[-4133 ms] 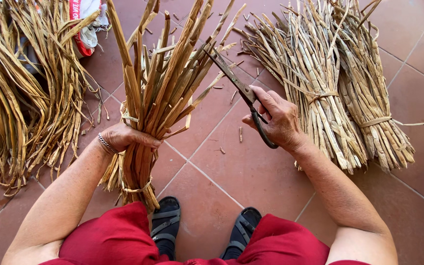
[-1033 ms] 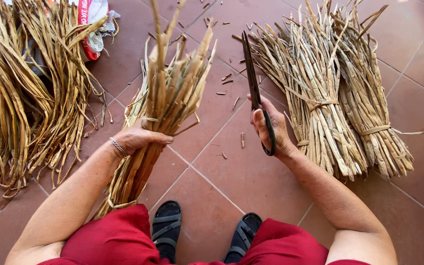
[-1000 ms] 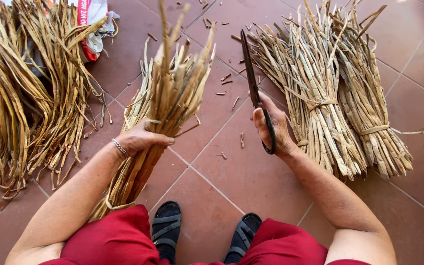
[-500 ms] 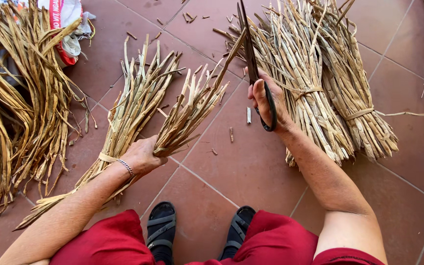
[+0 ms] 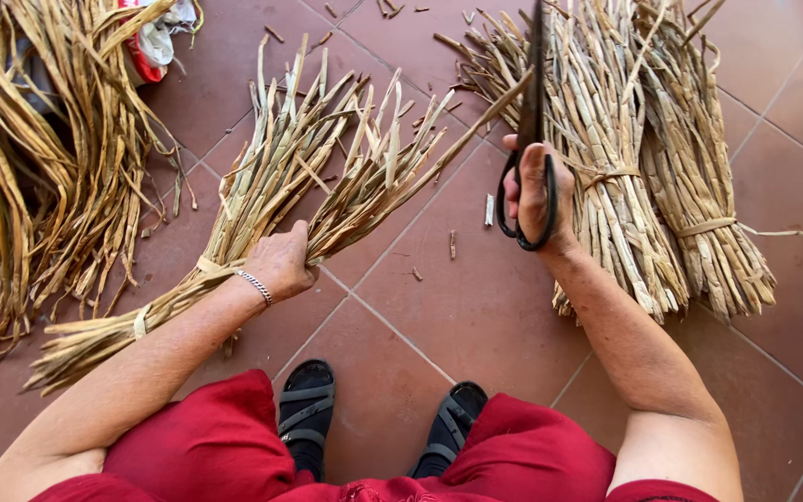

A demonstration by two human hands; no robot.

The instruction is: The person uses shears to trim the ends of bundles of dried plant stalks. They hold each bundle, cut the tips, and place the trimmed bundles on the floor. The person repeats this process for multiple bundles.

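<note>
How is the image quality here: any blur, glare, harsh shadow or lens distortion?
Head view: even daylight, sharp throughout, no motion blur on the left hand or scissors. Soft sheen on the floor tiles, no glare. Shadows faint under the reed bundle. Wide-angle stretch at the edges.

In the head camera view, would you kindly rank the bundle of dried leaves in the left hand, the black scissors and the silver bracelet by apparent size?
1. Bundle of dried leaves, by far the largest.
2. Black scissors, held blades up in the right hand.
3. Silver bracelet on the left hand wrist, smallest.
</note>
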